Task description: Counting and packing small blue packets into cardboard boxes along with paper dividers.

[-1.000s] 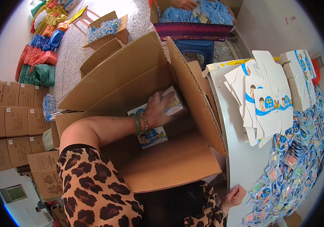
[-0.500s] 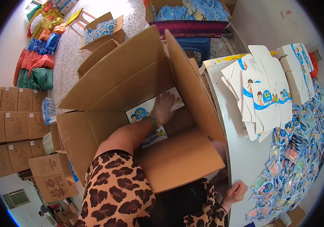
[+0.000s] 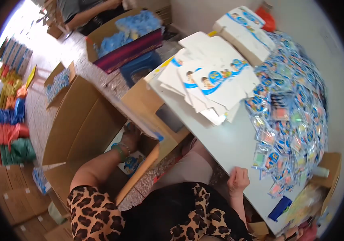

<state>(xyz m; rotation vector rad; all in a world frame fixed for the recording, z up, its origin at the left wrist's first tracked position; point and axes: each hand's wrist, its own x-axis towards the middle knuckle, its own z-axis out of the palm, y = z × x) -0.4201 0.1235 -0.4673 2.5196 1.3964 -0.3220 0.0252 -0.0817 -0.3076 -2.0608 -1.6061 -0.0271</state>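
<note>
My left arm reaches down into a large open cardboard carton (image 3: pixel 79 116) at the left. Inside it, my left hand (image 3: pixel 129 136) lies over white-and-blue printed boxes (image 3: pixel 131 164), fingers stretched out against them. The carton's walls and flaps hide part of these boxes. My right hand (image 3: pixel 238 180) is curled into a fist by the near edge of the white table (image 3: pixel 204 134), with nothing visible in it. Beyond that hand, flattened white-and-blue box blanks (image 3: pixel 220 82) lie in a loose pile on the table.
Small clear packets (image 3: pixel 296 120) heap along the table's right side. A bundled stack of box blanks (image 3: pixel 246 34) stands at the back. A blue object (image 3: pixel 279 208) lies near the front corner. Another carton (image 3: pixel 127 50) of blue packets sits on a blue stool; behind it is a person's arm (image 3: pixel 93 14).
The view has swung to the right, so the carton now appears further left and more of the table shows. My left hand stays inside the carton; my right hand remains a fist at the table edge.
</note>
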